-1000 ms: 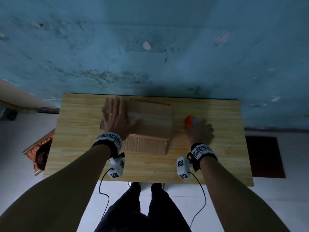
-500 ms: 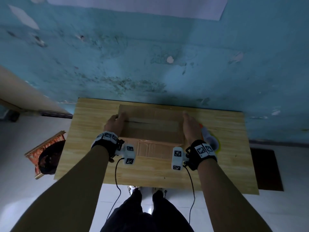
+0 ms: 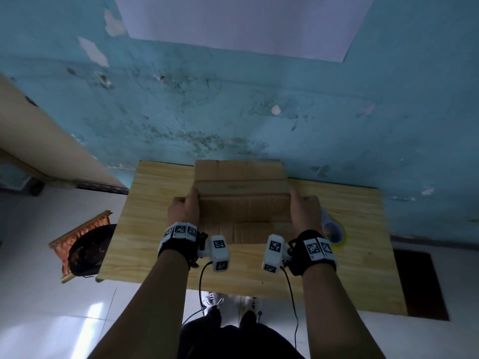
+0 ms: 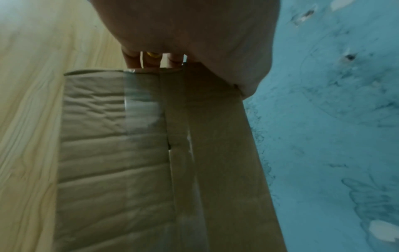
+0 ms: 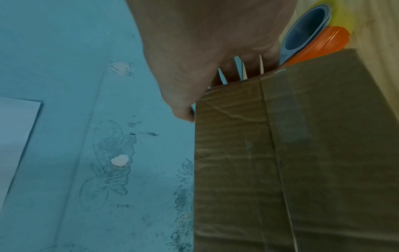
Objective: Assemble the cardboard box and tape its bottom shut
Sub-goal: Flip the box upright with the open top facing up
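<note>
The brown cardboard box (image 3: 242,203) is held over the wooden table (image 3: 155,242), between my two hands. My left hand (image 3: 182,209) grips its left end and my right hand (image 3: 304,211) grips its right end. In the left wrist view, clear tape (image 4: 140,102) runs along the seam on one face of the box (image 4: 129,170), and my fingers (image 4: 151,59) curl behind the edge. In the right wrist view my right hand (image 5: 194,51) has its thumb on the box (image 5: 302,153) edge. The orange and blue tape dispenser (image 5: 313,39) with a yellow roll lies just behind it.
The tape dispenser (image 3: 333,230) lies on the table right of my right hand. A blue wall (image 3: 233,112) stands close behind the table. A dark round thing in a wooden frame (image 3: 85,247) sits on the floor at left, and a dark mat (image 3: 420,281) at right.
My right hand left the tape dispenser and my left hand came off the box top. Both now grip the box ends, and the box has been raised and turned.
</note>
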`<state>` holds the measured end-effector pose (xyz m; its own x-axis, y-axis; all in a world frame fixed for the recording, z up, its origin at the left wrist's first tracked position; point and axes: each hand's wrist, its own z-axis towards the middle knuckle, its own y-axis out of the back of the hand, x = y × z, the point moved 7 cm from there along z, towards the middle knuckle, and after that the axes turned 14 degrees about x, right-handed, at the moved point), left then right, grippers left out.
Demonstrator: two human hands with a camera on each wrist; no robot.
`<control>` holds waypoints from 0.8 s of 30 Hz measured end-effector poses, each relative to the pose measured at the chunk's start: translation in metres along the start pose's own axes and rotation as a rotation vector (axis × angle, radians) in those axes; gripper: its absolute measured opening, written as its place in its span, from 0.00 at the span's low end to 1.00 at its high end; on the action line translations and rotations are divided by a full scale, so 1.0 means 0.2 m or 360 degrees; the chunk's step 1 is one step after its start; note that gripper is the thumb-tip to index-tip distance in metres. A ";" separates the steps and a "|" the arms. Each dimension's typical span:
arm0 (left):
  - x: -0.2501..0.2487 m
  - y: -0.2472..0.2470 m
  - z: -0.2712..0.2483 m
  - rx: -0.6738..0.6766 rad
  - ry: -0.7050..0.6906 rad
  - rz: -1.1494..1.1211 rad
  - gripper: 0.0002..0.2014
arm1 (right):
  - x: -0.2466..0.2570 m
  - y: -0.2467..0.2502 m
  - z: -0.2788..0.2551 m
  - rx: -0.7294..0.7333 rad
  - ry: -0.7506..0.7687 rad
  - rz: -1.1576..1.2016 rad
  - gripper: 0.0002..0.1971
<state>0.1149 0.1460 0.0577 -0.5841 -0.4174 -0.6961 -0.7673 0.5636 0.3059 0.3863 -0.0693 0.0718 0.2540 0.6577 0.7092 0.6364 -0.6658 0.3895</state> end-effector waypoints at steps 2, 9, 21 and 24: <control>-0.01 0.01 -0.03 -0.0025 -0.0147 -0.0042 0.25 | 0.00 0.01 -0.02 -0.0018 0.0019 0.0011 0.28; 0.11 0.01 -0.06 0.0008 -0.0314 -0.0522 0.16 | -0.11 0.03 -0.01 -0.0108 0.0077 0.0188 0.23; 0.20 -0.02 0.04 0.0482 -0.0272 -0.0553 0.23 | -0.26 -0.03 0.04 0.0455 -0.0010 0.0915 0.29; 0.22 -0.05 0.09 0.0679 -0.0153 -0.0709 0.28 | -0.29 0.01 0.05 0.0331 -0.0050 0.0887 0.25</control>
<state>0.1015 0.1345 0.0114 -0.1906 -0.6230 -0.7587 -0.7467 0.5937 -0.2999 0.3804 -0.1057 0.0247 0.6104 0.2411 0.7545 0.5293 -0.8328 -0.1621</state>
